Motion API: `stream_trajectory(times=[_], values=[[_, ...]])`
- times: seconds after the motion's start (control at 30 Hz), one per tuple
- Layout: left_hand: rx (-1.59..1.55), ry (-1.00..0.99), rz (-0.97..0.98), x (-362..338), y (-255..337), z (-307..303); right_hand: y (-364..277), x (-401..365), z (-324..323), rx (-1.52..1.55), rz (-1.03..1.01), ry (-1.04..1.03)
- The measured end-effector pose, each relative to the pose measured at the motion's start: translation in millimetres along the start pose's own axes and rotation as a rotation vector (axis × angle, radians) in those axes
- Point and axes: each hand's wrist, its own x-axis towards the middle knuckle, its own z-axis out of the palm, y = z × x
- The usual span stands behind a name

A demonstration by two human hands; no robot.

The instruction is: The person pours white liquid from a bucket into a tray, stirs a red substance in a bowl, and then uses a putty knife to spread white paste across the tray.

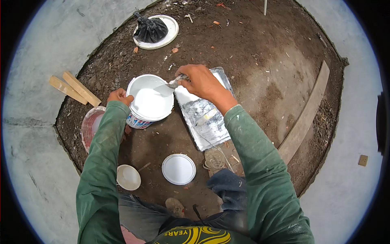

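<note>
In the head view, a white bucket of white paint stands on the dirt in front of me. My left hand is closed on the bucket's left rim. A putty knife is gripped in my right hand, its blade reaching over the bucket's right rim above the white paint. Right of the bucket, below my right hand, lies a paint tray smeared with white and grey. A round white lid lies on the ground nearer to me.
A small white bowl and a reddish bucket stand at left. Wooden strips lie beyond them. A black bag rests on a white lid. A long plank lies right; coiled cord is near my feet.
</note>
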Motion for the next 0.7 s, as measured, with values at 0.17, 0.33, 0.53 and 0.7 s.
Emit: stream_trajectory(times=[0.17,0.33,0.53,0.7], values=[[0.084,0.004,-0.003,-7.2,25.7,-4.0,-12.1,3.3,6.3,-0.188,-0.065,-0.043],[0.092,-0.006,0.021,3.3,37.1,-4.1,-5.2,0.6,6.4,-0.200,-0.024,-0.059],[0.186,-0.044,0.005,9.2,70.7,-4.9,22.2,-9.0,7.5,-0.114,-0.017,0.037],[0.241,-0.074,0.000,14.6,93.0,-1.5,37.8,-19.7,14.2,-0.054,0.090,0.023]])
